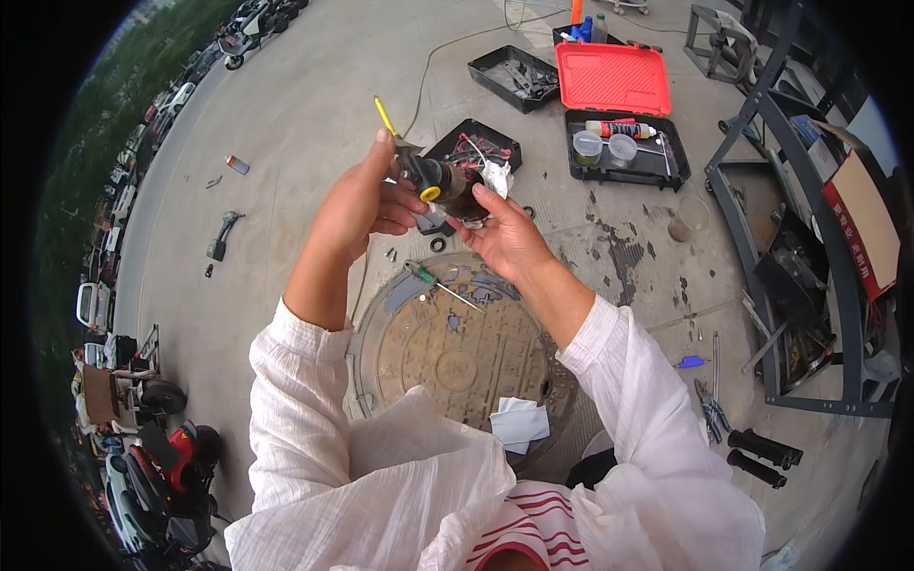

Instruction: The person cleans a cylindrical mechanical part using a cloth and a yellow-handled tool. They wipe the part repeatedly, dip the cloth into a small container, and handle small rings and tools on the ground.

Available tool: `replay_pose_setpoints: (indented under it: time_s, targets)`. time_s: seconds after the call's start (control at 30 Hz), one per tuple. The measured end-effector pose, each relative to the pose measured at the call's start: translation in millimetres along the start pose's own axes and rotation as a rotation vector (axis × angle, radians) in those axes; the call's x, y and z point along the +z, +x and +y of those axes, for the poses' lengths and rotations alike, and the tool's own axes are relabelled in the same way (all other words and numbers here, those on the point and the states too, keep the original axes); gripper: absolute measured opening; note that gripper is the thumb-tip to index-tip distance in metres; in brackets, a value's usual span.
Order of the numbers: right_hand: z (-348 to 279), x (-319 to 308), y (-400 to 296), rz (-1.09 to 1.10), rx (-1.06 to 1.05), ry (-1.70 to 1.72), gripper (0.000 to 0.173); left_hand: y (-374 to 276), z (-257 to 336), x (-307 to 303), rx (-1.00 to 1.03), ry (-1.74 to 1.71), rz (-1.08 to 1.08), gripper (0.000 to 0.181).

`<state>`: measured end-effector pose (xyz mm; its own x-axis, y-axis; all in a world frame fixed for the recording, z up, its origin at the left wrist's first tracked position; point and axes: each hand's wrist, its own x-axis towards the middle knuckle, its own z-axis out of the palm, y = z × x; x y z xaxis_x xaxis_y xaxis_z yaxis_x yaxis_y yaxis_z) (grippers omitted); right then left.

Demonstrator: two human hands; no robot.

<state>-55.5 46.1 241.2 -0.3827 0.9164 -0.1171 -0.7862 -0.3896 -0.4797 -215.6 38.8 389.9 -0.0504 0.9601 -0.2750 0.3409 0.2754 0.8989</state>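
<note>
My left hand (360, 203) grips the left end of a dark, oily-looking cylindrical tool part (450, 189) with a yellow ring on its side. A slim yellow handle (385, 114) with a grey blade-like piece at its base rises by the left thumb; its exact kind is unclear. My right hand (505, 232) holds the part's other end, with crumpled white tissue (498, 178) around it. Beneath them, a green-handled screwdriver (446, 287) lies on a round manhole cover (443, 364). A black ring (438, 245) and small screws (390, 254) lie near its far edge.
Ahead stand a black tray of red-and-black parts (468, 134), a tray of metal parts (503, 82) and a red-lidded toolbox (621, 78). A metal rack (764, 214) is at right, with pliers (709, 414) nearby. Folded white wipes (520, 425) lie close to me; a hammer-shaped tool (223, 234) lies left.
</note>
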Motion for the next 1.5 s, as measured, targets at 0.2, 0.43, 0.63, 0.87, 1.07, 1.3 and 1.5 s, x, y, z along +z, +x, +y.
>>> replay_pose_setpoints:
  time_s: [0.2, 0.43, 0.63, 0.87, 1.07, 1.3, 1.5]
  targets:
    - [-13, 13, -4, 0.018, 0.077, 0.143, 0.056, -5, 6, -21, 0.054, -0.521, -0.305, 0.085]
    - [-34, 20, -28, -0.011, 0.129, 0.031, 0.061, 6, -28, -26, 0.155, -0.67, -0.48, 0.076]
    - [-42, 10, -34, 0.0, 0.16, -0.055, 0.059, 4, -39, -7, 0.282, -0.291, -0.363, 0.057]
    - [-52, 7, -38, 0.018, 0.229, -0.074, 0.052, 6, -51, 12, 0.3, -0.102, -0.404, 0.083]
    - [-52, 4, -39, -0.033, 0.262, -0.133, 0.048, 9, -65, 42, 0.295, -0.338, -0.549, 0.086]
    - [-54, 13, -42, 0.002, 0.207, -0.241, 0.054, 13, -66, 53, 0.43, -0.342, -0.453, 0.076]
    - [-66, 19, -40, 0.236, -0.225, -1.023, 0.076, 20, -69, 60, 0.373, -0.552, -0.405, 0.066]
